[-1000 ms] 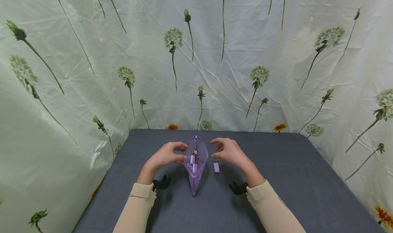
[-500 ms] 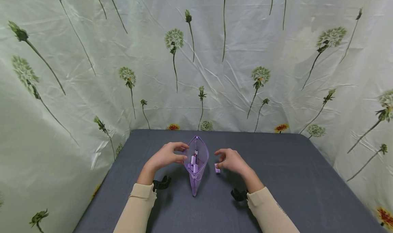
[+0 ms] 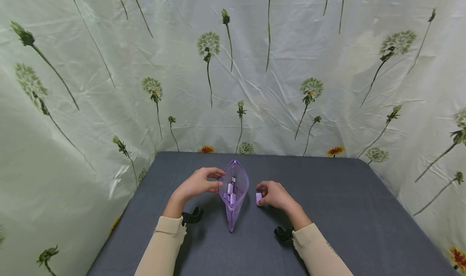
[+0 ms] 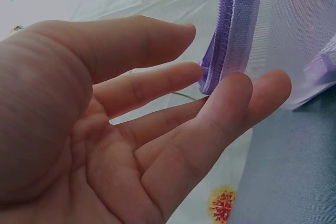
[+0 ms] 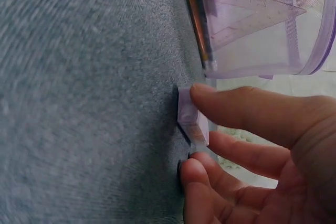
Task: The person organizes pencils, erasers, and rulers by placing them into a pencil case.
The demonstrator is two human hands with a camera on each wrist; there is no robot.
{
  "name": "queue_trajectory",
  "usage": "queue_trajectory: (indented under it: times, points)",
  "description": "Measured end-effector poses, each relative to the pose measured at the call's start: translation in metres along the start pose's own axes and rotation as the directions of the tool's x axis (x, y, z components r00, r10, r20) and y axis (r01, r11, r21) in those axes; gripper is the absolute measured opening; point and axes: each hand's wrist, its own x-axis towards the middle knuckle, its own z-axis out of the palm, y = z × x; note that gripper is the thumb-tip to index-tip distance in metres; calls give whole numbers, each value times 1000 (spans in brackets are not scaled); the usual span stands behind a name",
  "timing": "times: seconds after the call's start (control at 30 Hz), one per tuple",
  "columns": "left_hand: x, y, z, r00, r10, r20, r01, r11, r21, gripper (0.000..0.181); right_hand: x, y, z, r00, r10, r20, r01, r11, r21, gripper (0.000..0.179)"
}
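A purple mesh pencil case (image 3: 231, 217) stands on the table with its zipped mouth spread open upward. My left hand (image 3: 202, 182) is at its left side, with fingertips at the zipper edge (image 4: 226, 40). The left thumb is apart from the mesh. To the right of the case lies a small lilac block (image 3: 259, 197), which looks like an eraser. My right hand (image 3: 275, 195) is over it, with the thumb touching the block (image 5: 189, 111). The other right fingers are bent loosely on its far side, and I see no firm grip.
Inside the case are several lilac pieces (image 3: 233, 198), a pencil (image 5: 197, 22) and a clear triangle ruler (image 5: 257, 17). A dark grey cloth covers the table (image 3: 327, 195). A flower-printed curtain (image 3: 174, 62) hangs behind and at both sides.
My right hand has come down toward the table, and its thumb now meets the lilac block. The left hand stays beside the pencil case.
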Motion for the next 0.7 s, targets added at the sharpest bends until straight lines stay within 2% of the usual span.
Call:
queue_trajectory:
  times: [0.37,0.7]
  points:
    - [2,3,-1,1000,-8,-6,8,1000,26,33,4,4,4,1000,-1,-5,1,999,-37,44]
    - [0,2,0,1000,-7,-1,7,1000,7,35,4,5,6,1000,-18,-3,17,997,-69,42]
